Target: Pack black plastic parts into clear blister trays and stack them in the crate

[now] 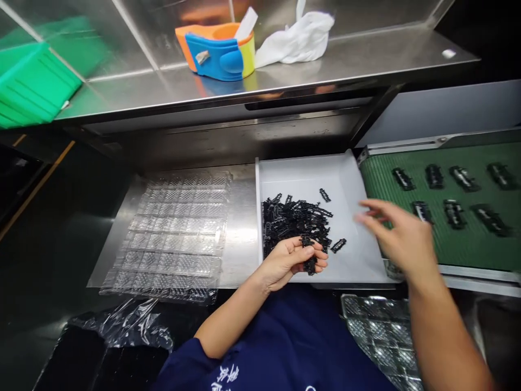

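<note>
My left hand (295,260) is closed around a small black plastic part (309,256), just over the front of a white tray (358,217). Behind that hand a heap of similar black parts (293,217) fills the tray's left side, with two loose ones lying to the right of the heap. My right hand (401,239) hovers over the tray's right edge, blurred by motion. Its fingers are stretched out and apart, and I see nothing in them. Beyond it, several black parts (453,213) lie in two rows on a green conveyor belt (407,250).
Clear plastic blister trays (175,233) lie on the steel table to the left. Another clear tray (378,331) is low at the front right. Above runs a steel shelf (366,54) with a green bin (36,81), an orange-blue-yellow holder (222,54) and a white crumpled cloth or bag (299,41).
</note>
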Demonstrator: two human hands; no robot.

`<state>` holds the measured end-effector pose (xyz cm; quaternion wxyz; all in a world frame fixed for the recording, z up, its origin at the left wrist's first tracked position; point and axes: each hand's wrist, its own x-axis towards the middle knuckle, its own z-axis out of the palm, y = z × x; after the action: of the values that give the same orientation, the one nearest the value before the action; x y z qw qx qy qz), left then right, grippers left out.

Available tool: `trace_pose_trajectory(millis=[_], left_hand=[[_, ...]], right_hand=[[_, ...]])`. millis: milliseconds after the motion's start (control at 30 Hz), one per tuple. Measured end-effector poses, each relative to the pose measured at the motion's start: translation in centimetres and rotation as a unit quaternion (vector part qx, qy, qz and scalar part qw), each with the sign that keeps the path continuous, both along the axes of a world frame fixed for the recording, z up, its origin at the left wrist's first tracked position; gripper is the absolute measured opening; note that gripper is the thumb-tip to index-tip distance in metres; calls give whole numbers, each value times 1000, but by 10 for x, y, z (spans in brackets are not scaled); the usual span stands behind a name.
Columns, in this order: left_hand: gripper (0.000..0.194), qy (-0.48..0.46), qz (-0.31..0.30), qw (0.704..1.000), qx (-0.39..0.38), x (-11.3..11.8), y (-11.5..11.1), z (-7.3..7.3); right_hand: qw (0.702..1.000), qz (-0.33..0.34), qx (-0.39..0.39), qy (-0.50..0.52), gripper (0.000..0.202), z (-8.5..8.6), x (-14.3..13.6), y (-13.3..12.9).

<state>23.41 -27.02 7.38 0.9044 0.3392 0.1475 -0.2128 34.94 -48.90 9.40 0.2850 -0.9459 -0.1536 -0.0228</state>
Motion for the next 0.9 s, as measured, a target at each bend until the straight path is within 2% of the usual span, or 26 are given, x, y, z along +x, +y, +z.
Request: trace_pose_trajectory(millis=[33,100,200,267,333,400,467,500,567,633,700,767,833,900], left_hand=[[50,3,6,1000,-3,3,-7,0],[49,7,11,1000,-11,8,-19,0],[49,10,27,999,-23,16,-32,0],[51,7,64,998,-23,21,-37,1],[53,-1,110,994,-17,23,-39,1],[54,-9,136,991,-11,24,-37,2],[57,-13,134,991,-12,22,-33,3],[59,-14,126,992,-11,20,-29,3],[63,-14,103,995,3,14,-20,4],[64,-15,81,996,27,5,-7,6],[63,-15,63,997,48,-4,7,8],[61,-19,38,997,58,-12,21,11],[60,-24,-11,998,61,-20,33,15],[60,-24,-54,997,57,-27,43,17]], right_hand=[[993,-107,-50,-22,48,2,24,-16],[982,-169,-86,-19,47,5,69,-41],[984,-158,-77,16,29,7,112,-59],[986,-159,-50,26,16,8,117,-57],[989,-146,3,30,14,11,102,-48],[991,-98,72,52,27,13,67,-31],[986,-22,138,97,45,14,22,-11],[978,21,167,119,47,14,-1,-1],[964,110,206,131,40,14,-42,18],[963,167,191,88,33,16,-71,33],[971,198,135,15,35,20,-84,42],[968,231,88,-51,49,25,-86,48],[950,292,75,-82,67,28,-82,54],[926,360,87,-70,76,29,-78,61]])
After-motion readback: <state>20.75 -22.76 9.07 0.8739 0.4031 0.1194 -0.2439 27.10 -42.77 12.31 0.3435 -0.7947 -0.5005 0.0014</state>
